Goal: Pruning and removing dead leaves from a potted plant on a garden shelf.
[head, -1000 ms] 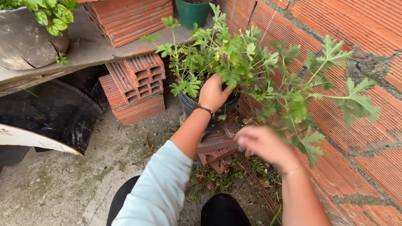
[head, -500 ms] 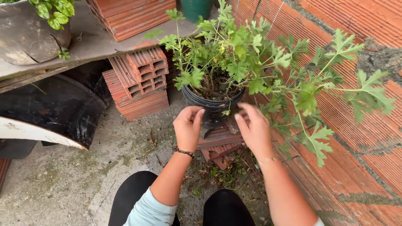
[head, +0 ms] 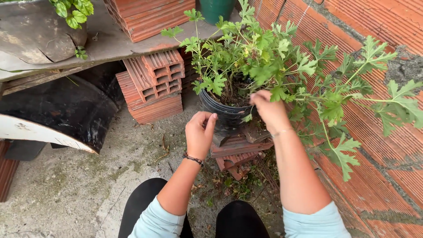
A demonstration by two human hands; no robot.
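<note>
The right hand is closed on the black pot's rim; the left hand is cupped, holding nothing. The pot could be tipped off the stacked bricks.

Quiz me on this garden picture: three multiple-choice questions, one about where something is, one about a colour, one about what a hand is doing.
1. Where does the black pot stand?
A. on broken bricks
B. on the shelf
C. in a tyre

2. What colour is the pot at the top edge?
A. white
B. green
C. yellow

3. What is the right hand doing?
A. resting on a knee
B. reaching in at the black pot's rim
C. holding a trowel

Answers: 1 A, brick pieces lie right under it. 2 B, its wall is dark green. 3 B, its fingers are among the stems; the left hand hovers beside the pot.
</note>
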